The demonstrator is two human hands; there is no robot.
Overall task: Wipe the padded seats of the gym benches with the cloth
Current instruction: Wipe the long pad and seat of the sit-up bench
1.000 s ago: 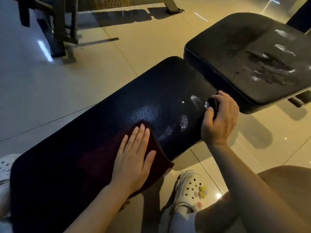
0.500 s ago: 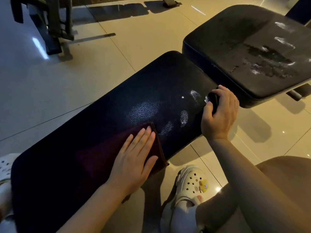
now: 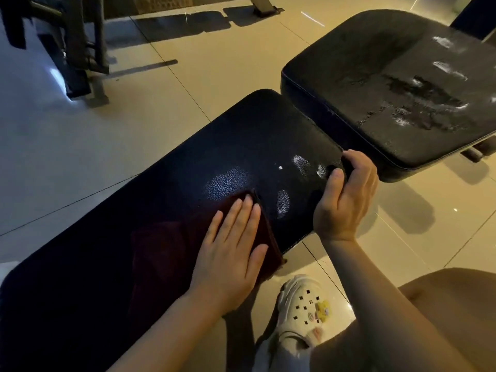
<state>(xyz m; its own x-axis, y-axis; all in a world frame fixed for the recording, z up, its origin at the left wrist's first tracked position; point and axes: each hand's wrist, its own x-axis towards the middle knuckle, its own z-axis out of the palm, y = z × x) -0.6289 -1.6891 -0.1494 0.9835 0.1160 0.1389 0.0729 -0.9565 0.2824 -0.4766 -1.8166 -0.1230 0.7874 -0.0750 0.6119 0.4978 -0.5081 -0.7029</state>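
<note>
The dark red cloth (image 3: 171,245) lies flat on the long black padded seat (image 3: 161,189), under the straight, spread fingers of the left hand (image 3: 230,253), which presses it down. Beyond those fingertips, the right hand (image 3: 346,200) curls its fingers round the seat's far corner, just beside the worn second pad (image 3: 389,84).

Glossy beige floor tiles (image 3: 188,84), thin dark grout lines, light glints; dark metal equipment frame (image 3: 80,41) upper left.

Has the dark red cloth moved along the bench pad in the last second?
Yes. The cloth slid up the long pad, toward the right hand gripping its end.
</note>
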